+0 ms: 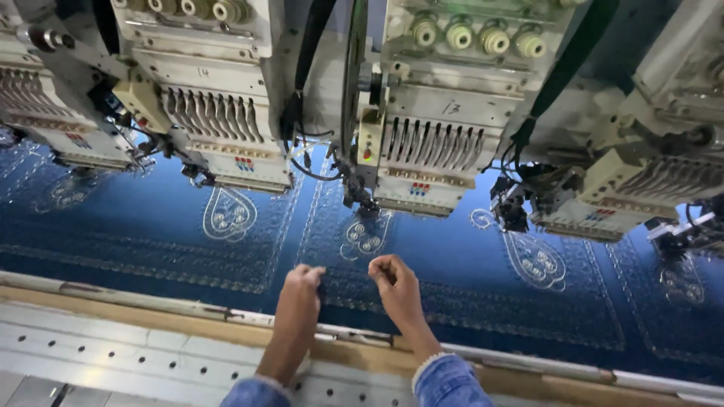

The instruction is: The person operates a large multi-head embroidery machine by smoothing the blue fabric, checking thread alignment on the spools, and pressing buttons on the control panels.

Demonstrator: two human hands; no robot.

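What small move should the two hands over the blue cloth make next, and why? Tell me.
Probably draw both pinched hands, left hand and right hand, slightly apart. Both hover closed over the blue embroidered fabric below the middle embroidery head, as if holding something fine between them; it is not visible.

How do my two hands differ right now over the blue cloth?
The left hand lies knuckles up, fingers curled down onto the blue embroidered fabric; the right hand is turned so its pinched fingers show, just above the cloth. The left reaches less far than the right. Both are closed, with denim cuffs, below the middle embroidery head.
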